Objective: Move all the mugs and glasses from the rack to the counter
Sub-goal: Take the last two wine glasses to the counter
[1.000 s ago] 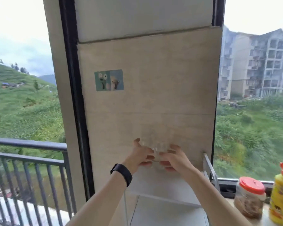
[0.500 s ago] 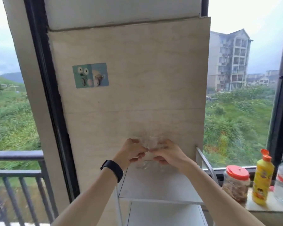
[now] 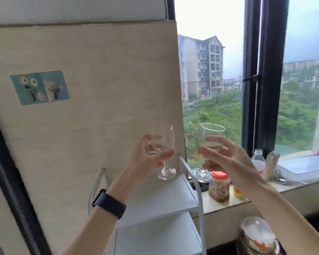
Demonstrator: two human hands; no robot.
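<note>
above the top shelf of the white rack (image 3: pixel 160 201), the left hand (image 3: pixel 147 159) holds a stemmed wine glass (image 3: pixel 163 142), fingers curled and clamped around the lower bowl, its foot clear of the shelf and close to the rack's side rail. that rail is the first hazard: a low sweep rightward could clip the foot and jar the glass loose, since the grip sits on smooth, rounded glass, not on the stem. just to the right, the right hand (image 3: pixel 226 155) carries a second wine glass (image 3: pixel 210 138), thumb and fingers spread loosely around bowl and stem; that grip looks lighter, so a quick turn could let it tip or slide. the two bowls are near each other and could knock together. below the right glass stand a red-lidded jar (image 3: pixel 219 186) and a yellow bottle (image 3: pixel 238 192) on the window ledge (image 3: pixel 293 186), which crowd any landing spot.

against the earlier frames, the hands were together low against the beige panel (image 3: pixel 99 89), the glasses barely visible; now each glass is lifted apart, and the view has swung right.
</note>
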